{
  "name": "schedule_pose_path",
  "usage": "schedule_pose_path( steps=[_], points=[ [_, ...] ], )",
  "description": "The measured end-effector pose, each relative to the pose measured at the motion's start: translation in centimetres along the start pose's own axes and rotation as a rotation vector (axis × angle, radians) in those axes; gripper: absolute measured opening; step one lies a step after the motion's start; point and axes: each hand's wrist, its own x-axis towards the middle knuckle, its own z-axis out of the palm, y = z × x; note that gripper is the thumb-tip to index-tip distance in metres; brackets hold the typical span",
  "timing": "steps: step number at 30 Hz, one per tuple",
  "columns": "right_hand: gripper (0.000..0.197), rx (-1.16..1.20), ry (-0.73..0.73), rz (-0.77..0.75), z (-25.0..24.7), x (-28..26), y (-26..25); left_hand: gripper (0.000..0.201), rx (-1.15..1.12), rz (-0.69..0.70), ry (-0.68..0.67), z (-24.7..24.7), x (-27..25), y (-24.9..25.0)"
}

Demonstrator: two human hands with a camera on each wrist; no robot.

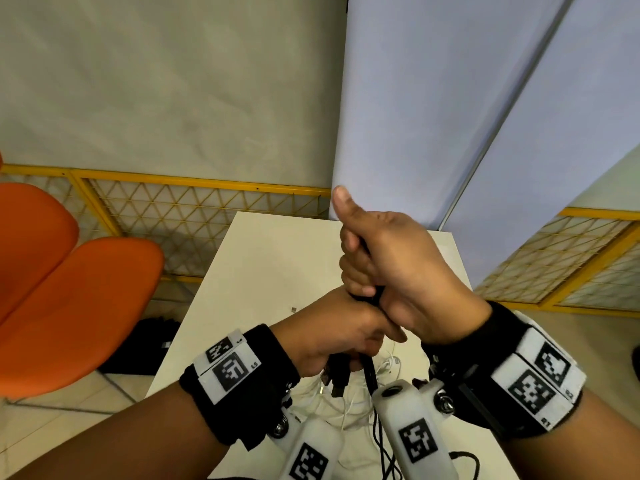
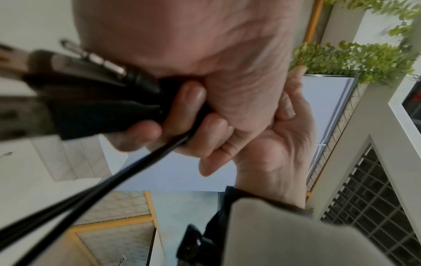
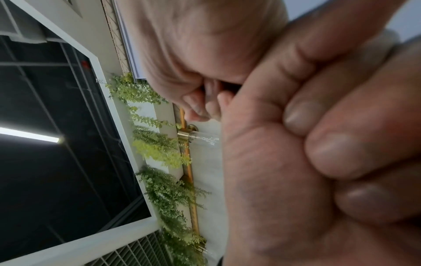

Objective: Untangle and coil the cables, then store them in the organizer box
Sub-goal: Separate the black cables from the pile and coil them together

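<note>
Nearest me, white cables (image 1: 349, 405) lie loose and uncoiled on the tabletop (image 1: 263, 271); no organizer box is in view, so storing remains. Above them my left hand (image 1: 332, 336) is fisted round the black cable (image 1: 370, 370) near its plugs. Farther, my right hand (image 1: 398, 268) clenches the same cable, thumb raised.

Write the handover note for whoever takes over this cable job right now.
Left hand: grips the black cables just behind their plugs.
Right hand: directly above the left, fist around the same black cables, thumb up.
White cables: loose tangle on the table under the hands.
Done: black cables lifted clear of the table.
Left: coil the black cables, sort the white cables, store all. No organizer box in view.
</note>
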Motion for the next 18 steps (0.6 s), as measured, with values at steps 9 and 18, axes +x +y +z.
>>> schedule_pose_path(
  steps=[9, 18],
  points=[
    [0.055, 0.116, 0.029, -0.003, 0.4, 1.1, -0.4, 0.019, 0.087, 0.082, 0.020, -0.9, -0.5, 0.1],
    [0.060, 0.161, 0.043, -0.004, 0.2, 1.1, -1.1, 0.035, 0.112, 0.083, -0.023, -0.5, -0.5, -0.3]
  ],
)
